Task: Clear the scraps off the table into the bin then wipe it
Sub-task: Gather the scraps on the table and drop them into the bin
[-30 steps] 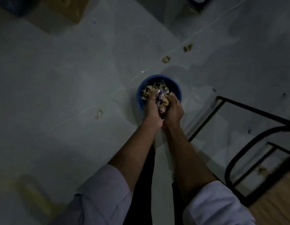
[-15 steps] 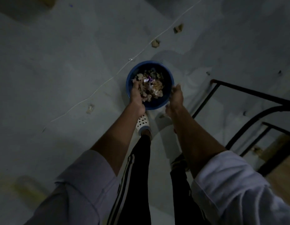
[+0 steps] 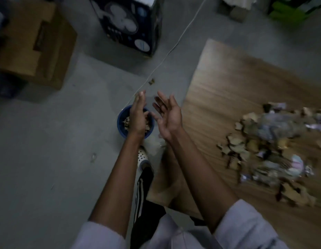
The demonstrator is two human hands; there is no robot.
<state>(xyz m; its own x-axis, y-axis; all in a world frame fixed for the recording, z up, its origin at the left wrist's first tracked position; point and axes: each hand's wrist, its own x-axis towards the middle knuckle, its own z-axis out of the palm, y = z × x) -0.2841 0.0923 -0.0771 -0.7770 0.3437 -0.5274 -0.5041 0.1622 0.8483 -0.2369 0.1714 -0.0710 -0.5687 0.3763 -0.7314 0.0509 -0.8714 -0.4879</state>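
**Both hands empty at the bin, most scraps not yet cleared**

You are in the clearing step, between two loads. Your left hand (image 3: 138, 114) hangs over the bin (image 3: 120, 125) with straight fingers and holds nothing. Your right hand (image 3: 167, 115) is just beside it, palm up, fingers spread, also empty. The bin stands on the floor (image 3: 66, 141), close to the left edge of the table (image 3: 228, 83).

The scraps (image 3: 273, 146) lie in one big heap on the table, well apart from that left edge and far from the bin. In my judgement the clearing is not near its end, and the wiping cannot begin yet.

The next move calls for both hands to go to the heap and scoop a load together. A cupped, closed grip is better, because the pieces look light and loose. One piece (image 3: 151, 81) already lies on the floor beyond the bin (it may need picking up too).

Some things you cannot read here:
- The picture is dim and smeared, so single scraps are hard to tell apart.
- The heap is cut off at the right border.
- Your left hand covers much of the bin, so I cannot tell how full it is.
- Nothing to wipe with shows.
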